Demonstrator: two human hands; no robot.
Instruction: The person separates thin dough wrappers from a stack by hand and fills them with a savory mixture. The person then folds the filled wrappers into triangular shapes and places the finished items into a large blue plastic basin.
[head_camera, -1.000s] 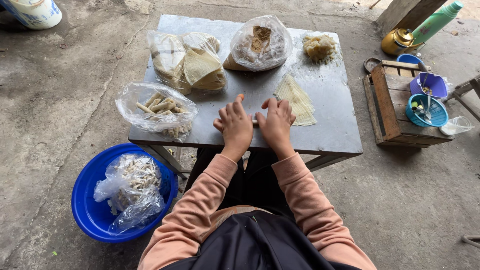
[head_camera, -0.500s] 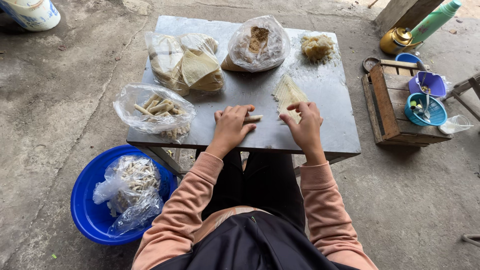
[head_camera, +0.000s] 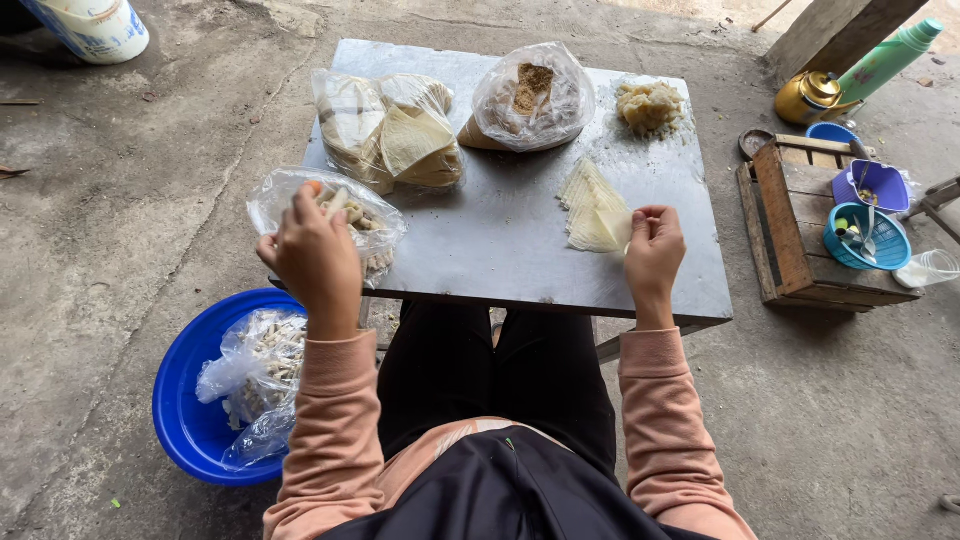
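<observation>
Head view: pale, thin wrapper sheets (head_camera: 593, 208) fanned in a small stack right of centre on the grey worktop (head_camera: 500, 240). Right hand (head_camera: 653, 255) at the stack's near corner, fingers pinching the top sheet's edge. Left hand (head_camera: 316, 255) raised over an open clear bag of rolled pieces (head_camera: 375, 235) at the near left edge, fingertips closed on one pale roll (head_camera: 336, 203).

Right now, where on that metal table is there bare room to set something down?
The widest bare patch on the table is its middle and near edge, between the bag of rolled pieces under the left hand and the wrapper stack at the right hand. The far edge is crowded: wrapper bag, filling bag, rice heap.
</observation>
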